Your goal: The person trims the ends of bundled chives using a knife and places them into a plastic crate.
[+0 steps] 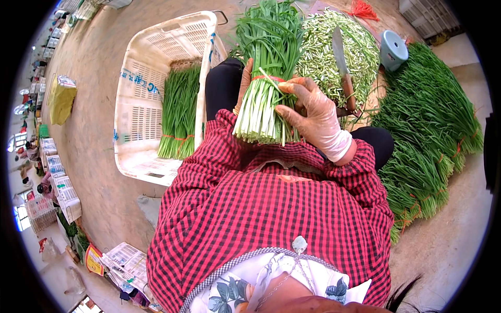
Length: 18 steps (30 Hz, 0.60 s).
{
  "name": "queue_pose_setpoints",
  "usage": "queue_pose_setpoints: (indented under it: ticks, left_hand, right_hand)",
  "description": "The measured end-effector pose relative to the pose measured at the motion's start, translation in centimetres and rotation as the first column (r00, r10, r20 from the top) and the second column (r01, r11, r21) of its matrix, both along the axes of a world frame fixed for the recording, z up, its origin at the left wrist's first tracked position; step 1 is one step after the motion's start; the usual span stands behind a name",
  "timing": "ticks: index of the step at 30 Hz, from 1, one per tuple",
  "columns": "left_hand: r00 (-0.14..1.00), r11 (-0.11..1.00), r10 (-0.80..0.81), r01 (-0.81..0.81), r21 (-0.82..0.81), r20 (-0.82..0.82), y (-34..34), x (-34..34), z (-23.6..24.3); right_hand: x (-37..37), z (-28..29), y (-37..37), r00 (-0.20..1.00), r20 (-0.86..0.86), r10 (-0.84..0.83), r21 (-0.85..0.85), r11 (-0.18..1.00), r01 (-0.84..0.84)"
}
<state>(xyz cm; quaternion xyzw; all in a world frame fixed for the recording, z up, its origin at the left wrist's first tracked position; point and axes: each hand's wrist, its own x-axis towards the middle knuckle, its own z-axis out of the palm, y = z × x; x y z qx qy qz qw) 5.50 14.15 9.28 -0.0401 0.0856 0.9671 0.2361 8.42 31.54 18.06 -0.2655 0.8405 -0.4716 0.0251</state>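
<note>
A bunch of garlic chives (261, 112), tied with a red band, is held over my lap, pale cut ends toward me and green leaves pointing away. My left hand (244, 87) wraps its left side, mostly hidden behind it. My right hand (321, 112), in a thin whitish glove, grips the bunch's right edge by the band, its bent fingers at a loose stalk lying across the band. A knife (342, 65) with a wooden handle rests beyond my right hand on a pile of short chive trimmings (318, 44).
At left a white plastic crate (133, 112) contains tied chives (180, 117). Many chive bunches (422, 130) lie on the floor at right, beside a light-blue plastic stool (393, 49). Red bands (361, 9) lie beyond the trimmings. A yellow sack (61, 101) stands far left.
</note>
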Motion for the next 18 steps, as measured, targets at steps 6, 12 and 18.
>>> queue_pose_setpoints:
  ticks: [6,12,18]
  left_hand:
    - [0.993,0.998,0.011,-0.017,-0.052,-0.122,-1.2,-0.1,0.0]
    - [0.993,0.995,0.095,-0.094,0.017,-0.072,-3.7,0.1,0.8]
    - [0.985,0.974,0.157,-0.166,-0.152,-0.066,-3.5,0.7,2.1]
  right_hand:
    - [0.3,-0.3,1.2,0.846,0.457,0.274,-0.282,0.947,-0.154]
    - [0.1,0.7,7.3,0.833,0.546,0.091,-0.114,0.993,-0.033]
    - [1.5,1.7,2.0,0.95,0.306,0.064,-0.163,0.986,-0.014]
